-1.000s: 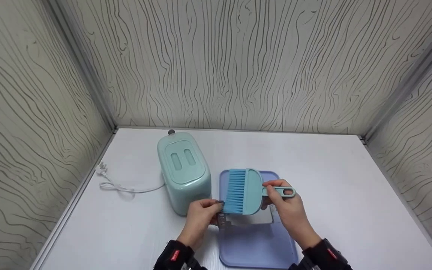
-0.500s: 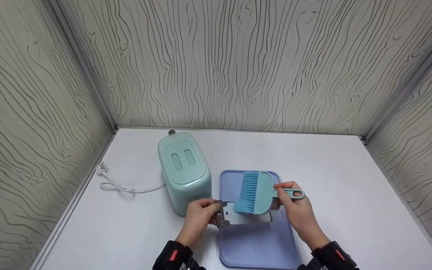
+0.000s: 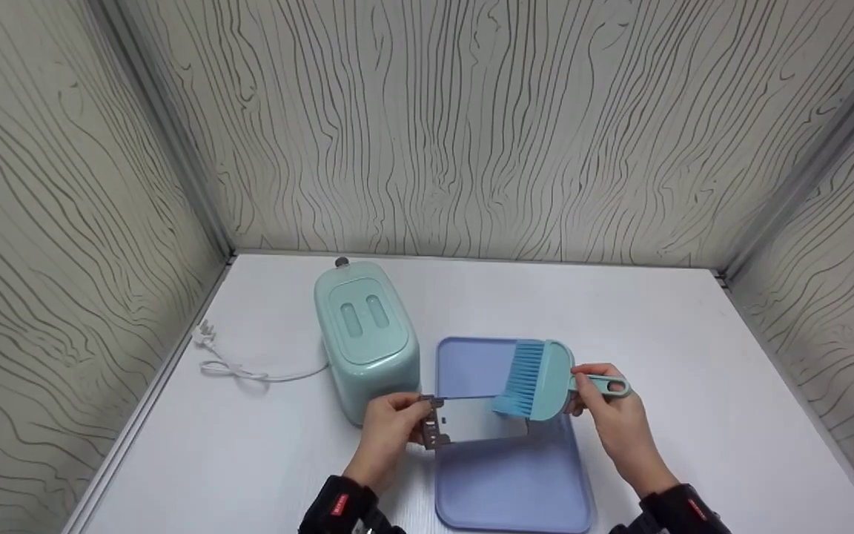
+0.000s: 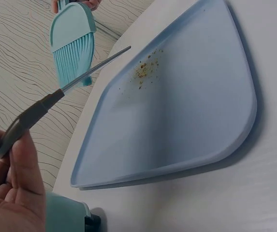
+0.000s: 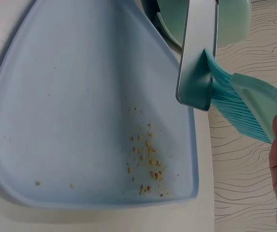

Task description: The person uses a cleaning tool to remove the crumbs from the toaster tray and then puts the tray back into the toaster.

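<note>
My left hand point(image 3: 385, 434) pinches the dark end of a flat metal crumb tray point(image 3: 471, 421), held above a blue tray point(image 3: 512, 489). My right hand point(image 3: 614, 415) grips the handle of a light-teal brush point(image 3: 554, 380) with blue bristles. In the right wrist view, the bristles point(image 5: 230, 101) bend against the metal surface point(image 5: 196, 72) near its free end. Brown crumbs point(image 5: 150, 164) lie scattered in the blue tray, mostly in one patch. The left wrist view shows the crumb tray edge-on, with the brush point(image 4: 74, 43) beyond it.
A mint-green toaster point(image 3: 365, 326) with a two-slot lid stands just left of the blue tray. Its white cord point(image 3: 264, 377) and plug point(image 3: 203, 334) lie on the white table at the left. Patterned panels point(image 3: 442, 133) enclose the table's back and sides.
My right hand has drawn the brush rightward along the crumb tray, from near the left hand to the free end, uncovering more metal. The left hand has barely moved.
</note>
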Available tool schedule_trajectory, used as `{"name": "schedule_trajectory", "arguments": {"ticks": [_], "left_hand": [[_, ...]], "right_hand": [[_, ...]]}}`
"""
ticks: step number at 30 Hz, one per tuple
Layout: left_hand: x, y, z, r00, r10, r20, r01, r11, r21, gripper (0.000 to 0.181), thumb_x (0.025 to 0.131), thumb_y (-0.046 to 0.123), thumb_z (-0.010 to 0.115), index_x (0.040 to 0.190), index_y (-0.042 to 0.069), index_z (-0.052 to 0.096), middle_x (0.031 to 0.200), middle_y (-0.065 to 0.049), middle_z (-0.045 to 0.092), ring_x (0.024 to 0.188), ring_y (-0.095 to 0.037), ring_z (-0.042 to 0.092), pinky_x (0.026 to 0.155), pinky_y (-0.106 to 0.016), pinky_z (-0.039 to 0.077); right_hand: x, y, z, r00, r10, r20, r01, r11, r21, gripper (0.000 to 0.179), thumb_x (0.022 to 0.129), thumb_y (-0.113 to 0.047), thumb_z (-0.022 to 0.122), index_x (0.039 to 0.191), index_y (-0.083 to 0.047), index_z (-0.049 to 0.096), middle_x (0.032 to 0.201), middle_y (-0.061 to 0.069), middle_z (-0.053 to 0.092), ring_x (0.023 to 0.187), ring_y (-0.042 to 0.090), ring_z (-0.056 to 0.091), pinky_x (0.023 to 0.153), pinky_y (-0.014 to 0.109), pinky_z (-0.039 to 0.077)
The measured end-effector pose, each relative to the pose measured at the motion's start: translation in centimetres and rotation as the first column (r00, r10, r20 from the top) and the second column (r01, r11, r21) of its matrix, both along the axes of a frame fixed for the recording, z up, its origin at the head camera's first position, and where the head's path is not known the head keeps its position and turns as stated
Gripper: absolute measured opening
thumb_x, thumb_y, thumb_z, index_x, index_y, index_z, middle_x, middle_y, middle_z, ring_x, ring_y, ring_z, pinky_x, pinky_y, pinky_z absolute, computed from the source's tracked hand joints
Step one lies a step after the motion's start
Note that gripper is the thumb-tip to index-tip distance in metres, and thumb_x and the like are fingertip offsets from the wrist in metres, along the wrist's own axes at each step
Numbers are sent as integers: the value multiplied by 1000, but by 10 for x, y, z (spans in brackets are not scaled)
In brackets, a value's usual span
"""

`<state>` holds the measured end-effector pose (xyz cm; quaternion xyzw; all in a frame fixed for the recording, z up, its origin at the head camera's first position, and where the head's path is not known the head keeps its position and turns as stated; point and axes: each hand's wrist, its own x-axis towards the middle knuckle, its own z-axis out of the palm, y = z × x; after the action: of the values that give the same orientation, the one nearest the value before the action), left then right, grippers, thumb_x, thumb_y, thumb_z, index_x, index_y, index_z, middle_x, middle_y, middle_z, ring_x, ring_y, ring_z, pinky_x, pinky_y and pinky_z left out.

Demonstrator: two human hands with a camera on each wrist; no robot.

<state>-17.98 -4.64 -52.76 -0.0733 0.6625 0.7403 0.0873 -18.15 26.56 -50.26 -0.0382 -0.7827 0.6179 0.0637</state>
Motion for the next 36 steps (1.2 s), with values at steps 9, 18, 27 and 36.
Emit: {"name": "schedule_trajectory", "arguments": {"ticks": [9, 18, 27, 36], "left_hand": [[0, -2, -1, 1000, 9, -14, -9, 1000, -8, 23, 89, 7, 69, 107, -7, 72, 80, -7, 69, 62, -12, 59, 56, -24, 54], [0, -3, 1, 999, 30, -22, -31, 998, -46, 25, 89, 7, 70, 108, -8, 72, 77, -5, 69, 60, -11, 58, 55, -24, 53], [-1, -2, 3, 999, 49, -20, -50, 998, -24, 22, 88, 7, 70, 104, -8, 73, 74, -3, 67, 58, -11, 56, 53, -22, 51], [-2, -1, 0, 999, 50, -11, -51, 998, -31, 22, 88, 7, 70, 105, -8, 73, 74, -4, 67, 58, -11, 56, 53, -22, 50]], "right_hand": [[2, 15, -7, 999, -46, -16, 47, 996, 72, 31, 105, -27, 58, 123, -2, 59, 90, 10, 68, 77, 14, 64, 70, 25, 56], [2, 19, -11, 997, -78, -21, 80, 990, 116, 30, 105, -28, 58, 123, -4, 62, 91, 7, 69, 77, 14, 63, 69, 23, 55], [4, 21, -13, 993, -116, -34, 119, 983, 140, 29, 105, -28, 58, 122, -6, 65, 88, 5, 68, 76, 14, 63, 68, 23, 54], [2, 23, -8, 989, -145, -21, 146, 981, 125, 30, 106, -29, 57, 124, -7, 65, 92, 5, 68, 78, 13, 62, 69, 23, 54]]}}
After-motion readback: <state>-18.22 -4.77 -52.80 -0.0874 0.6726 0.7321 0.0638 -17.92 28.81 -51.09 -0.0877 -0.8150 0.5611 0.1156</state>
